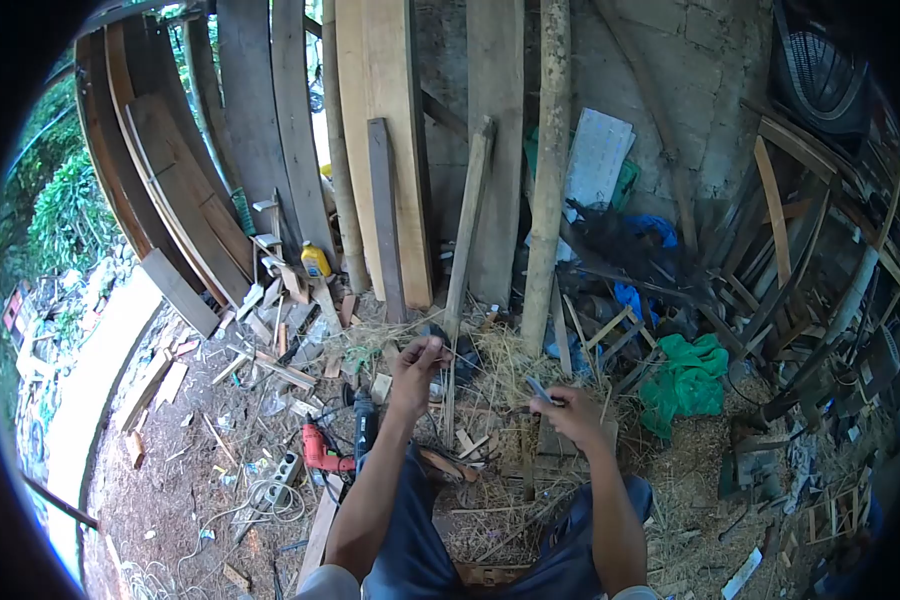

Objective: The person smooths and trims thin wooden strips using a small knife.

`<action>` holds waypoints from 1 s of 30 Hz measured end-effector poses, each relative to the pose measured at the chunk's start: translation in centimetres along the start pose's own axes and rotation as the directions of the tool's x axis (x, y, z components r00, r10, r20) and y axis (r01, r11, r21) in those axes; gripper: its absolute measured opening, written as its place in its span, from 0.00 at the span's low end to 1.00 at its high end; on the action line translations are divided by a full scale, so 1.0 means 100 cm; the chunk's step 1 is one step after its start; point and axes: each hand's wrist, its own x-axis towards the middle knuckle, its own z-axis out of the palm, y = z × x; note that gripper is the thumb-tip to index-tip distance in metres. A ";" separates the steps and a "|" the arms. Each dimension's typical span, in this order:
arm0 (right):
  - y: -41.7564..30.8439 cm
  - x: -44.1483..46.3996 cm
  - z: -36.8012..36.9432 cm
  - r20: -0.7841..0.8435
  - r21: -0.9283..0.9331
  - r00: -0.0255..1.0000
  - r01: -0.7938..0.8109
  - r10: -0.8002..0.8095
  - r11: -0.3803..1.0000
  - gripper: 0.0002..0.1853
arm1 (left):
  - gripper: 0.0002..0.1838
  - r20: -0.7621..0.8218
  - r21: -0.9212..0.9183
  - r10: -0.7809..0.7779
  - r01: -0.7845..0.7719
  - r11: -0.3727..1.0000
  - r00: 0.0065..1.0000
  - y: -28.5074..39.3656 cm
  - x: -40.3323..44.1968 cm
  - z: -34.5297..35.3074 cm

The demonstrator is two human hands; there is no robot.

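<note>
My left hand (419, 368) is raised in front of me with its fingers pinched together. A small dark thing shows at its fingertips, too small to make out. To its right, my right hand (573, 416) is closed around a knife (538, 388), whose short grey blade points up and to the left. The two hands are apart. Dry straw (505, 365) lies in loose strands beyond and below them, around the foot of a thin upright stick (467, 235).
Tall planks (385, 150) and a bamboo pole (547, 190) lean at the wall. A red drill (320, 447), a black power tool (364, 420) and a power strip (273, 482) lie left. A green plastic bag (685, 380) and scrap wood are at right; a yellow bottle (315, 260) stands behind.
</note>
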 end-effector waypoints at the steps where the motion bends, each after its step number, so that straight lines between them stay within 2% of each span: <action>1: 0.007 0.001 0.009 0.004 0.002 1.000 0.009 -0.009 1.000 0.17 | 0.08 -0.002 0.004 0.010 -0.010 1.000 1.000 0.000 -0.003 0.006; 3: 0.028 0.009 0.028 0.060 0.074 0.998 0.004 -0.008 0.997 0.17 | 0.10 0.017 0.063 0.190 -0.191 0.980 0.982 0.003 -0.010 0.022; 4: 0.017 0.000 0.036 0.086 0.168 0.996 -0.024 0.009 0.986 0.13 | 0.12 0.082 0.084 0.218 -0.225 0.971 0.973 -0.002 -0.012 0.023; 5: 0.019 0.001 0.040 0.083 0.166 0.997 -0.011 -0.002 0.986 0.13 | 0.12 0.086 0.082 0.229 -0.236 0.968 0.970 -0.007 -0.015 0.024; 8: 0.037 0.005 0.047 0.037 -0.143 0.938 0.347 -0.345 0.927 0.14 | 0.13 0.134 0.148 0.163 -0.182 0.972 0.977 -0.008 -0.027 0.034; 9: 0.034 0.006 0.044 0.028 -0.148 0.936 0.351 -0.351 0.925 0.14 | 0.13 0.144 0.142 0.168 -0.188 0.972 0.975 -0.006 -0.027 0.036; 11: 0.031 0.007 0.037 -0.118 -0.090 0.960 0.243 -0.253 0.966 0.14 | 0.13 0.204 0.264 0.127 -0.179 0.948 0.971 -0.004 -0.030 0.037; 12: 0.030 0.007 0.035 -0.129 -0.089 0.960 0.237 -0.248 0.967 0.14 | 0.12 0.222 0.314 0.134 -0.201 0.928 0.966 -0.004 -0.030 0.039; 15: 0.029 0.009 0.023 -0.150 0.221 0.968 0.230 -0.200 0.948 0.16 | 0.12 0.276 0.325 0.055 -0.147 0.934 0.960 -0.009 -0.032 0.043; 16: 0.015 -0.001 0.016 -0.110 0.277 0.987 0.140 -0.113 0.951 0.16 | 0.12 0.245 0.320 0.031 -0.111 0.941 0.969 -0.015 -0.033 0.045; 17: 0.014 -0.003 0.014 -0.127 0.270 0.986 0.137 -0.105 0.953 0.16 | 0.12 0.258 0.310 0.022 -0.105 0.945 0.966 -0.021 -0.035 0.044; 19: 0.011 -0.002 0.013 -0.113 0.467 0.986 0.162 -0.123 0.870 0.19 | 0.12 0.268 0.408 0.020 -0.132 0.904 0.963 -0.035 -0.034 0.036; 21: 0.008 -0.007 0.013 -0.114 0.484 0.985 0.172 -0.133 0.858 0.20 | 0.13 0.286 0.437 -0.049 -0.085 0.895 0.957 -0.043 -0.035 0.031; 24: 0.001 -0.012 0.017 -0.126 0.423 0.984 0.171 -0.129 0.890 0.19 | 0.11 0.319 0.526 -0.068 -0.117 0.842 0.945 -0.040 -0.038 0.031; 26: 0.002 -0.010 0.017 -0.073 0.412 0.982 0.188 -0.173 0.892 0.19 | 0.11 0.355 0.519 -0.007 -0.190 0.833 0.935 -0.042 -0.038 0.036; 27: 0.002 -0.010 0.017 -0.076 0.414 0.984 0.179 -0.162 0.893 0.19 | 0.11 0.355 0.520 -0.019 -0.181 0.835 0.935 -0.040 -0.040 0.039; 29: 0.000 -0.009 0.018 -0.026 0.415 0.976 0.209 -0.218 0.886 0.21 | 0.11 0.446 0.572 0.006 -0.290 0.767 0.895 -0.036 -0.044 0.044; 30: 0.000 -0.008 0.019 -0.030 0.417 0.978 0.201 -0.208 0.887 0.21 | 0.11 0.448 0.573 -0.004 -0.284 0.769 0.894 -0.035 -0.047 0.047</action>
